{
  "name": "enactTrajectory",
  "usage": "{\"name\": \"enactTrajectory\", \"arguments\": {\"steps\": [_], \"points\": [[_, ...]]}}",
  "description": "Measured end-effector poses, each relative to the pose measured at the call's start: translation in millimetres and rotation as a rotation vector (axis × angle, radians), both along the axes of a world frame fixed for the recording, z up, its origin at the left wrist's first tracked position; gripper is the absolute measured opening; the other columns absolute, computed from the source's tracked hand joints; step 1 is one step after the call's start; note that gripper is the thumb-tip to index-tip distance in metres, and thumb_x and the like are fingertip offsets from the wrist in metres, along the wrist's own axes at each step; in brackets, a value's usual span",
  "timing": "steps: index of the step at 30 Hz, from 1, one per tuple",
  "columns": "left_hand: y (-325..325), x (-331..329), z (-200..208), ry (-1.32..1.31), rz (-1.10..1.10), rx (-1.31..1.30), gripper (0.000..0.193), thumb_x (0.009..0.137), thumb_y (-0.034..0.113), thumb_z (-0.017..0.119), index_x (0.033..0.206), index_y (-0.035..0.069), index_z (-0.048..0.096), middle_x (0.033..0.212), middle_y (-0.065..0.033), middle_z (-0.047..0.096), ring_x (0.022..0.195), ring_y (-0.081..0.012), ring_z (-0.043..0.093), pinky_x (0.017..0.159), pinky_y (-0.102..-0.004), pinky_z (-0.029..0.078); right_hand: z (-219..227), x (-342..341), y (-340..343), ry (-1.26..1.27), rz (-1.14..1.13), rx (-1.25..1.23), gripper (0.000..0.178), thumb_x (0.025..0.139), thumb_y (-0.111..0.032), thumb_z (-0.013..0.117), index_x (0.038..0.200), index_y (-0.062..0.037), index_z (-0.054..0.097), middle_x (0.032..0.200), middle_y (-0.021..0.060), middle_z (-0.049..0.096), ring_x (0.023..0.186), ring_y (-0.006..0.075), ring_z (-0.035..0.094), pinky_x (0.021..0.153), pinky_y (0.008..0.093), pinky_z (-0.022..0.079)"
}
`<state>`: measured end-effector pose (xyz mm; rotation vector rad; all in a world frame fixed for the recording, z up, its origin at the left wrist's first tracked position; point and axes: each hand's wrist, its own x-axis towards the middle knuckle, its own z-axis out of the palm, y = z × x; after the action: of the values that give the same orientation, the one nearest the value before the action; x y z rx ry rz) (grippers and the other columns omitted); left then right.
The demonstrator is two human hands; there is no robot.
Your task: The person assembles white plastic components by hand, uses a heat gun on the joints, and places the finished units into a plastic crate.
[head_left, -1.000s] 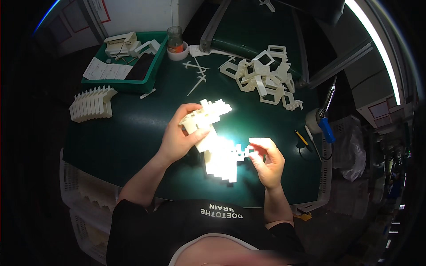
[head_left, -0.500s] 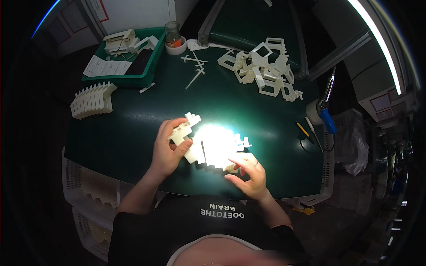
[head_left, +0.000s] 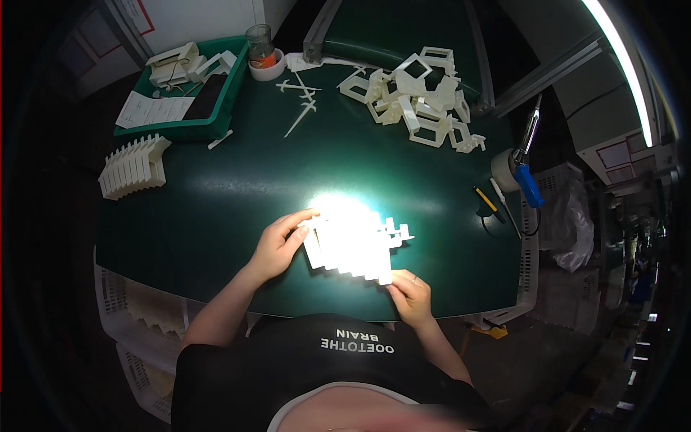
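In front of me on the green table lies a row of white plastic parts [head_left: 349,252] packed side by side, partly washed out by a bright glare. Small stepped prongs stick out at its right end. My left hand [head_left: 279,245] is closed on the row's left end, its fingertips over the upper corner. At the lower right end, my right hand [head_left: 412,297] pinches the last part's near corner between thumb and fingers. Glare hides the parts' upper faces.
A heap of white frame-shaped parts [head_left: 430,132] lies at the far right. Another stacked row [head_left: 137,173] stands at the left, below a green tray [head_left: 173,133]. Thin white sprues [head_left: 297,86], a glass jar [head_left: 260,45], a blue-handled soldering iron [head_left: 529,186] and a yellow-black cutter [head_left: 486,200] surround the work.
The white part in my left hand, tilted at the row's left end before, now lines up with the others. My right hand's spread fingers have closed on the row's right end. The view shifted slightly.
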<state>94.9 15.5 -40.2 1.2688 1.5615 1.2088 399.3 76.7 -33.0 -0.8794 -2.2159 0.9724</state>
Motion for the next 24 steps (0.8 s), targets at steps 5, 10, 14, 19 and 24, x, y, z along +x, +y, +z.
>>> {"name": "enactTrajectory", "arguments": {"steps": [5,10,14,19,24], "points": [[-26,-7,0,0.035,-0.019,-0.046,0.036,0.096,0.012,0.049,0.131,0.006,0.055,0.126,-0.0139,0.06,0.116,-0.0251,0.057,0.099,-0.0353,0.043,0,-9,3,0.032,0.225,-0.065,0.017,0.08,-0.003,0.07,0.097,-0.0038,0.069,0.095,0.0105,0.069,0.084,0.0268,0.067,0.074,0.0332,0.053],[-13,-26,13,-0.038,0.129,0.058,0.042,0.097,0.013,0.05,0.137,0.002,0.047,0.137,-0.0141,0.05,0.126,-0.0248,0.05,0.103,-0.0362,0.041,18,-3,77,0.128,-0.015,0.099,0.022,0.08,-0.002,0.072,0.102,-0.0035,0.07,0.094,0.0117,0.069,0.079,0.0214,0.067,0.066,0.0284,0.053],[37,-28,46,0.03,0.109,0.111,0.032,0.094,0.01,0.053,0.124,0.004,0.058,0.124,-0.0114,0.057,0.118,-0.0223,0.054,0.097,-0.0332,0.045,42,-37,182,-0.13,-0.385,0.471,0.03,0.083,-0.009,0.071,0.113,-0.0095,0.066,0.104,0.0086,0.061,0.087,0.0245,0.063,0.069,0.0335,0.052],[86,-25,57,-0.065,-0.113,0.16,0.029,0.093,0.003,0.051,0.121,0.003,0.059,0.119,-0.008,0.061,0.113,-0.017,0.058,0.097,-0.0313,0.044,6,-75,236,-0.589,-0.289,0.647,0.016,0.081,-0.015,0.069,0.092,-0.005,0.063,0.103,0.0108,0.057,0.095,0.029,0.061,0.073,0.0407,0.053],[103,-30,38,-0.369,-0.28,-0.011,0.033,0.099,0.015,0.05,0.129,0.001,0.053,0.123,-0.0108,0.061,0.111,-0.0191,0.061,0.097,-0.0333,0.047,60,-50,186,-0.569,-0.142,0.3,0.009,0.079,-0.01,0.069,0.085,-0.0051,0.064,0.09,0.0093,0.063,0.078,0.0298,0.065,0.07,0.0407,0.053]]}}
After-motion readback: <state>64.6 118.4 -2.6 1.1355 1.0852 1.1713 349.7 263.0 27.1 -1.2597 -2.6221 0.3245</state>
